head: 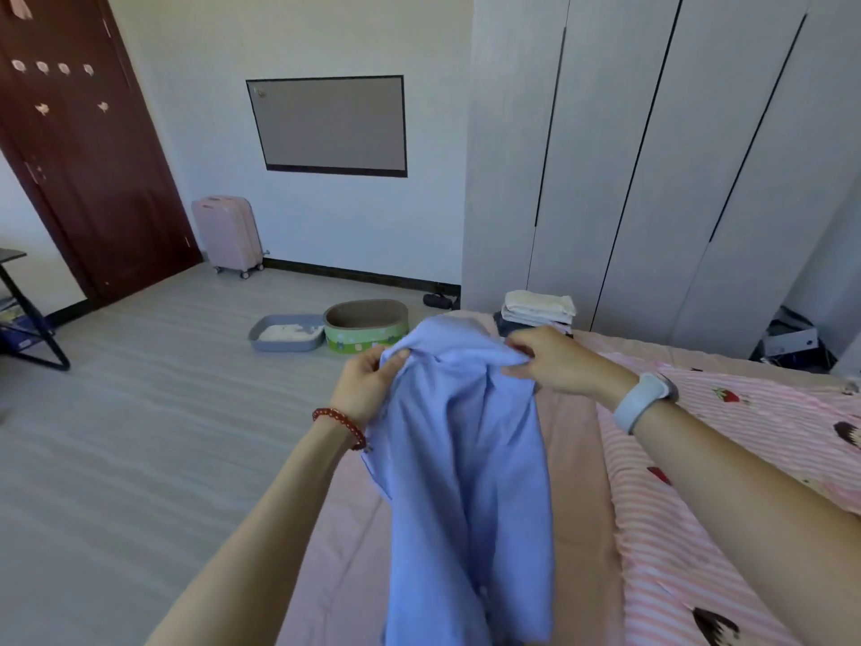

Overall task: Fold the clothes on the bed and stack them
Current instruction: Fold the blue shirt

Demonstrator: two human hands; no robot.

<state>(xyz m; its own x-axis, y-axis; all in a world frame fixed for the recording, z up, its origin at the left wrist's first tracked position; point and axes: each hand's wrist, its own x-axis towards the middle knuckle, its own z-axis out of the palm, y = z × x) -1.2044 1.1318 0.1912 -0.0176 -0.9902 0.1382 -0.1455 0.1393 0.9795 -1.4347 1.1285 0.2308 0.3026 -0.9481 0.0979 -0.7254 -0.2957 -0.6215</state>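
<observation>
Item: light blue shirt (461, 459), held up over the near edge of the bed (582, 440), hanging from my two hands toward the camera.

Handling, as I judge it: light, soft, limp cloth; it drapes and creases freely, no stiffness apart from the collar region. Best taken at the shoulder seams, either side of the collar, so it hangs flat.

Left hand (368, 384): at the shirt's left shoulder, thumb and fingers curled in, pinching the fabric edge.

Right hand (554, 361): at the shirt's right shoulder, fingers closed on a gathered fold of cloth.

Folded stack (538, 310): beyond the shirt, at the far corner of the bed; pale garments on top, something darker beneath.

Striped quilt (727, 440): right of the shirt, on the bed.
</observation>
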